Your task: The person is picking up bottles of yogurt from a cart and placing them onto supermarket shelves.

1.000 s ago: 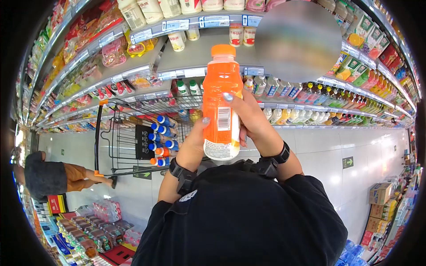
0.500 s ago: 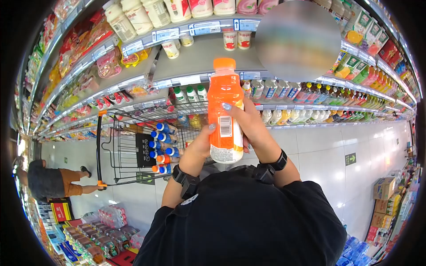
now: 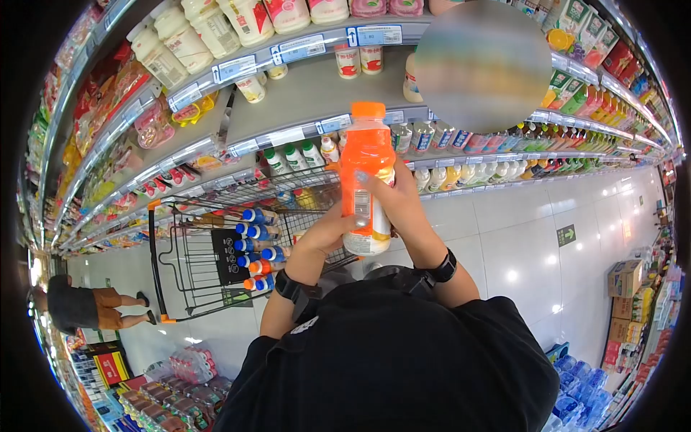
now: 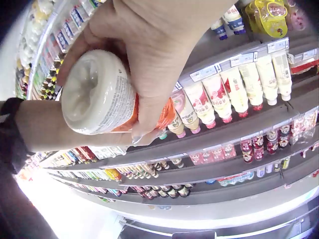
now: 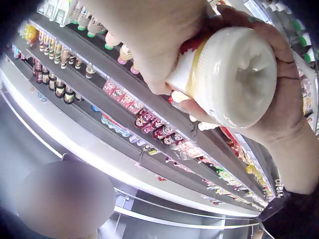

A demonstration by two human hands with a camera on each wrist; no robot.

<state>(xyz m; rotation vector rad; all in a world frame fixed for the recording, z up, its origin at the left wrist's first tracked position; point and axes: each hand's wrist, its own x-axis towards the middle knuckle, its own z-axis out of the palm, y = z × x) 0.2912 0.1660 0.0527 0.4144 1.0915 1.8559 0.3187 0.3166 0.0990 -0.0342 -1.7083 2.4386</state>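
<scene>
An orange bottle with an orange cap (image 3: 367, 147) is held upright in front of the body, its barcode side facing the head view. My left hand (image 3: 325, 232) grips its lower left side, thumb on the front. On the right side my right hand (image 3: 400, 203) grips it, thumb lying across the label. The bottle's pale dimpled base (image 4: 93, 92) faces the left wrist view, with the left hand (image 4: 149, 45) curled round the side. In the right wrist view the base (image 5: 244, 77) also shows, between the right hand (image 5: 159, 35) and the other hand's palm.
A shopping cart (image 3: 193, 277) with several blue- and orange-capped bottles (image 3: 260, 234) stands at the left. Stocked shelves (image 3: 302, 108) run across the front. A person (image 3: 79, 306) is at the far left. Cartons (image 3: 623, 279) and packed bottles (image 3: 579, 385) stand at the right.
The bottle, still in both hands, has turned slightly, so its barcode looks narrower. The shelves' white bottles have shifted left and down in the head view, and the cart slightly left.
</scene>
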